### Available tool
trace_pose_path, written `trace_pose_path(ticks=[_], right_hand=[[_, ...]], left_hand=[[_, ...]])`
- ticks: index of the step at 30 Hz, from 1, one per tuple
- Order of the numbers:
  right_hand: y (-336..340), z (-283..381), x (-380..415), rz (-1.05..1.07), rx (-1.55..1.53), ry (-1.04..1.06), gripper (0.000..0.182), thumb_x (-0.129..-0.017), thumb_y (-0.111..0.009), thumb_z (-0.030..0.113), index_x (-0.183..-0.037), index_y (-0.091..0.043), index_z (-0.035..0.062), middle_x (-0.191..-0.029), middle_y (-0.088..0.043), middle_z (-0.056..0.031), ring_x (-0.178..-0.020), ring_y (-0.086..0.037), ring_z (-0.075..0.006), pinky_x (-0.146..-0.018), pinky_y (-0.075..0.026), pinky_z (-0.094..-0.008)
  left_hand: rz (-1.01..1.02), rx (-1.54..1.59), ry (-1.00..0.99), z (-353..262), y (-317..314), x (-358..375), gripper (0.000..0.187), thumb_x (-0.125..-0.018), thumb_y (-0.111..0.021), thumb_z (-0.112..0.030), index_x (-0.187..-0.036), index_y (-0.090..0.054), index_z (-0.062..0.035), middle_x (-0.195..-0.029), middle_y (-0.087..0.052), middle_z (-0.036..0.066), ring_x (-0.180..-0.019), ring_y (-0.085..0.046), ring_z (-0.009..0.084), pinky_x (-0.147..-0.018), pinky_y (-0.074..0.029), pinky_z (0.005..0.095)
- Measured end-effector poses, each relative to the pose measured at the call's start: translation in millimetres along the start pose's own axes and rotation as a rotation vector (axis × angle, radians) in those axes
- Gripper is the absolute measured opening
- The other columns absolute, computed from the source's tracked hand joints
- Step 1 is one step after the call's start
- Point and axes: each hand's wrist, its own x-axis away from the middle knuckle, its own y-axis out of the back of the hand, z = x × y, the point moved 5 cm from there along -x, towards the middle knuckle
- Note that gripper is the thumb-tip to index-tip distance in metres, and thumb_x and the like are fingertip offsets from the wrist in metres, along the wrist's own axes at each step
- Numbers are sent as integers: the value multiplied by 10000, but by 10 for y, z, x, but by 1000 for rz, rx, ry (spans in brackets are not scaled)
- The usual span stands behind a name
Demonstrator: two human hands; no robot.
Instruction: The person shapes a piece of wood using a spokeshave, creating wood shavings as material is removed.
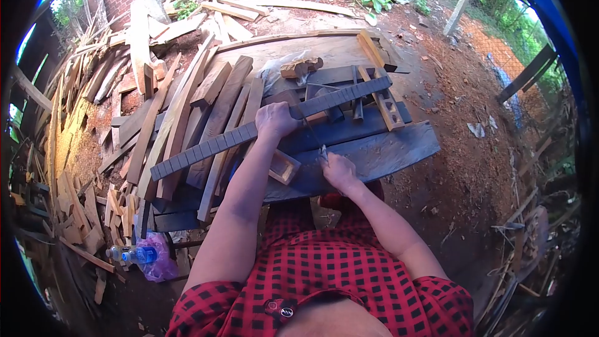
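Note:
A long dark slat (218, 143) cut with many evenly spaced cross notches lies diagonally across a dark plank bench (387, 153). My left hand (275, 120) grips it near its middle, pressing it down. My right hand (339, 170) is closed around a thin metal tool (315, 139) whose blade reaches up to the slat just right of my left hand. A small hollow wooden block (284, 167) sits on the bench between my arms.
Several planks and offcuts (181, 106) are stacked to the left, with scrap wood (75, 200) heaped on the ground. A notched wooden piece (387, 107) and another block (301, 67) lie further back on the bench. A plastic bottle (128, 254) lies lower left. Bare earth is on the right.

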Motion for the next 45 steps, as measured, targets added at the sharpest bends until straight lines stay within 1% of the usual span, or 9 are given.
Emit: trace_pose_path(ticks=[7,16,22,27,35,37,40,44,45], right_hand=[[38,239,-404,-47,-24,2,335,-929,-516,338,-999,-655,40,-954,-683,-239,-935,-651,-423,-824,-501,-521],[-30,60,20,5,-22,-29,360,-934,-514,361,-1001,-650,35,-965,-684,-236,-936,-650,-427,-824,-499,-527],[34,201,-324,-24,-38,-1,361,-939,-519,364,-1003,-656,36,-943,-688,-229,-919,-655,-421,-815,-501,-516],[65,240,-234,-39,-40,8,360,-940,-519,362,-1001,-657,36,-937,-687,-230,-917,-654,-421,-807,-503,-511],[-78,-126,172,-40,-130,15,346,-942,-523,354,-982,-646,32,-901,-676,-251,-889,-648,-437,-774,-495,-536],[-49,-146,169,-87,-167,61,348,-944,-532,362,-964,-644,33,-870,-673,-252,-866,-645,-449,-749,-496,-540],[181,-57,139,-164,-247,81,357,-948,-538,368,-941,-645,27,-843,-672,-249,-839,-642,-460,-726,-499,-536],[325,-208,-35,-210,-334,64,394,-953,-520,393,-932,-648,21,-873,-670,-258,-864,-637,-461,-754,-492,-535],[333,-251,-49,-143,-267,4,409,-953,-508,402,-936,-650,19,-892,-669,-262,-883,-635,-459,-772,-487,-535]], left_hand=[[-7,7,-7,15,-40,-31,679,-647,-733,-668,-968,-725,-70,-959,-717,160,-955,-687,301,-856,-524,410],[-4,17,-14,23,-43,-38,687,-658,-730,-674,-972,-721,-63,-967,-716,154,-963,-684,304,-864,-519,408],[-15,10,-2,6,-33,-18,670,-662,-728,-667,-960,-724,-68,-959,-718,150,-962,-684,301,-857,-521,409],[-12,16,0,31,-51,-48,666,-655,-731,-662,-966,-723,-74,-969,-717,152,-967,-683,299,-858,-520,408],[13,9,-5,-9,-4,2,660,-658,-738,-649,-993,-717,-81,-978,-715,153,-982,-679,295,-865,-518,404],[-16,9,9,8,-12,0,619,-642,-764,-626,-967,-736,-100,-979,-726,111,-961,-693,257,-845,-538,378],[4,18,-15,18,-34,-16,656,-651,-746,-656,-993,-718,-97,-986,-717,141,-975,-681,288,-859,-520,401],[5,11,-13,8,-28,-7,662,-649,-744,-665,-994,-720,-101,-985,-718,138,-975,-681,286,-858,-520,400],[0,16,-15,10,-32,-9,665,-648,-742,-669,-993,-720,-100,-984,-718,137,-975,-681,287,-859,-519,401]])
